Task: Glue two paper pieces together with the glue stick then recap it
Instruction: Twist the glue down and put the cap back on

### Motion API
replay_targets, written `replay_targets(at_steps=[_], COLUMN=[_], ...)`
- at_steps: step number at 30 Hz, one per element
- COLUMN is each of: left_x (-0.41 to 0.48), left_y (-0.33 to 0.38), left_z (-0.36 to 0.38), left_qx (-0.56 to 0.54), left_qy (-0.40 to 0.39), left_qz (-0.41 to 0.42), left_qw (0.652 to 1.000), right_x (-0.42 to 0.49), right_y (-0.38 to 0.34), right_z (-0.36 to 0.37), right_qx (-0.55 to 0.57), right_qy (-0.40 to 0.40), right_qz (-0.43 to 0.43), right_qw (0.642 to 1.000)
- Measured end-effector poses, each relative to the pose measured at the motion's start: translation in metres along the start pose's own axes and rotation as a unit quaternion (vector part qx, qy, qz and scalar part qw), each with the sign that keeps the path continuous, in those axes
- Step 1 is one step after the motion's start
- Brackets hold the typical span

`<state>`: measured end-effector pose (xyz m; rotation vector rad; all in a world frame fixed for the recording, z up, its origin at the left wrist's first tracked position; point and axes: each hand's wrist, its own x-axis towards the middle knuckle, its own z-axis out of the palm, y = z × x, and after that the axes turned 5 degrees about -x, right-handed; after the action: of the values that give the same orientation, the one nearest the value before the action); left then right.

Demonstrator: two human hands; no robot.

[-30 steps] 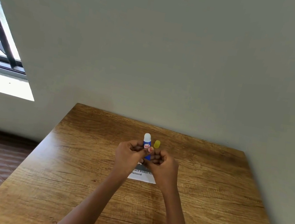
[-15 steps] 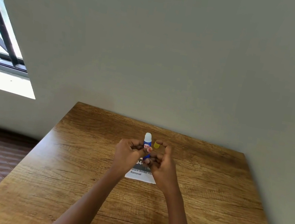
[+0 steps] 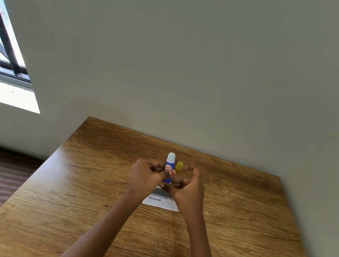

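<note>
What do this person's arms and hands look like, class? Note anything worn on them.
The left forearm and right forearm are bare down to the picture's lower edge: no sleeve, watch or bracelet shows. The left hand and right hand wear no gloves, and no rings are visible.

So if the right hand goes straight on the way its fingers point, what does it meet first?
Probably the glue stick held upright by the left hand: the right hand points left, its yellow cap beside the tube. Depth is unclear.
</note>
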<state>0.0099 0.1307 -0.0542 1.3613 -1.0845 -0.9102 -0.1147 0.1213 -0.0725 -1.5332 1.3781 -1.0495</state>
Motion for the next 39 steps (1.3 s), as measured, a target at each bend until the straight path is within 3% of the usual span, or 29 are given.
replay_targets(at_steps=[5, 11, 14, 25, 28, 34, 39], left_x=[0.000, 0.000, 0.000, -0.001, -0.002, 0.003, 0.004], left_y=[0.002, 0.005, 0.005, 0.008, 0.008, 0.004, 0.004], left_z=[0.002, 0.000, -0.001, 0.005, 0.008, -0.001, -0.001], left_qx=[-0.002, -0.013, -0.017, -0.023, -0.026, -0.014, 0.000], left_qy=[-0.004, -0.003, -0.003, -0.019, -0.018, 0.015, 0.011], left_qz=[-0.004, -0.001, 0.001, -0.003, -0.008, -0.004, -0.005], left_qw=[1.000, 1.000, 1.000, 1.000, 0.999, 1.000, 1.000], right_x=[0.004, 0.004, 0.005, 0.003, 0.003, 0.004, 0.006], right_y=[0.005, 0.007, 0.005, 0.003, 0.001, -0.002, -0.002], right_z=[0.004, -0.002, -0.006, 0.001, 0.005, -0.008, -0.004], right_qx=[-0.023, 0.044, 0.055, -0.048, -0.030, 0.084, 0.059], right_qy=[0.014, -0.130, -0.167, -0.003, -0.021, -0.160, -0.120], right_qz=[0.003, 0.016, 0.022, 0.021, 0.041, 0.016, 0.027], right_qw=[1.000, 0.990, 0.984, 0.999, 0.998, 0.983, 0.991])
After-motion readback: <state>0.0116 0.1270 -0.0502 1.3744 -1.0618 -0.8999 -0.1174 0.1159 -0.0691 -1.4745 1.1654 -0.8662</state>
